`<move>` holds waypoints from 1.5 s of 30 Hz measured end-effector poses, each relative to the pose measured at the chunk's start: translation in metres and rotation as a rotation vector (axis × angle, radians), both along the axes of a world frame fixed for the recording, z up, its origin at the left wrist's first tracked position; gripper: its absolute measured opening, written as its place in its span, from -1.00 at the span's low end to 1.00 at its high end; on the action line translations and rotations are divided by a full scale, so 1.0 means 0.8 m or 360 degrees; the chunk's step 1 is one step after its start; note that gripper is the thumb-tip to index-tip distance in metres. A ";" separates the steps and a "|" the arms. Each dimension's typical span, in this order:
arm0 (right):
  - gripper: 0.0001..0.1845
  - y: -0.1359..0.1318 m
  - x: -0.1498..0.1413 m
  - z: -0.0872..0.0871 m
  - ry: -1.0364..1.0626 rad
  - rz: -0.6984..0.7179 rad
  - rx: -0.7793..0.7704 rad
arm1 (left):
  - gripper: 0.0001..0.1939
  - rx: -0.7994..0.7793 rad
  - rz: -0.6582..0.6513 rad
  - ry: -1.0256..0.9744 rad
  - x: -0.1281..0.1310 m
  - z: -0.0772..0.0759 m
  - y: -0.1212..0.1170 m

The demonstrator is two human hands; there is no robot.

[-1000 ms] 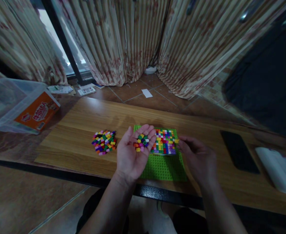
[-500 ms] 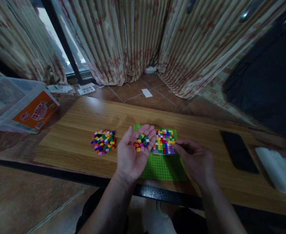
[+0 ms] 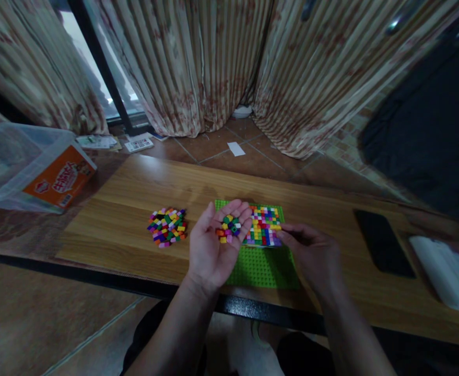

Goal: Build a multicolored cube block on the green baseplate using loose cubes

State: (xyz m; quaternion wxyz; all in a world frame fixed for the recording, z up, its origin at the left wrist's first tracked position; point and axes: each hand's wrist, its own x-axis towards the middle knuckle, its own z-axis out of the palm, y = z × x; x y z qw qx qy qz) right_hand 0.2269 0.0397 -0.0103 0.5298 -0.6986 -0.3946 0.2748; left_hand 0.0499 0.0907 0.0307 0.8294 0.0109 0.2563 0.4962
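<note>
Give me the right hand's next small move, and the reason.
Probably press the yellow brick down: the right hand pinches it at the right edge of the colourful brick patch, and whether it is seated is unclear. The left hand cradles loose bricks.

Worktop (image 3: 112,209): wood-grain look, smooth, kinda shiny. Front edge (image 3: 248,307): black, glossy. Baseplate (image 3: 262,269): studded plastic, pretty matt. Loose bricks (image 3: 167,227): plastic too. Tub (image 3: 29,151): see-through plastic. Curtains (image 3: 229,68): pleated cloth.
</note>
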 end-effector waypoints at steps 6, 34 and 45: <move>-0.72 0.001 -0.001 -0.007 -0.0022 0.0001 0.0022 | -0.57 0.0004 0.0000 -0.0006 0.001 -0.002 0.000; -0.63 0.020 -0.003 -0.007 0.0516 -0.0114 -0.0055 | -0.59 0.0016 -0.0022 -0.0017 -0.002 -0.001 -0.001; -0.68 0.013 -0.007 -0.004 0.0199 -0.0192 0.0048 | -0.58 0.0049 -0.0086 -0.0044 0.002 -0.003 -0.004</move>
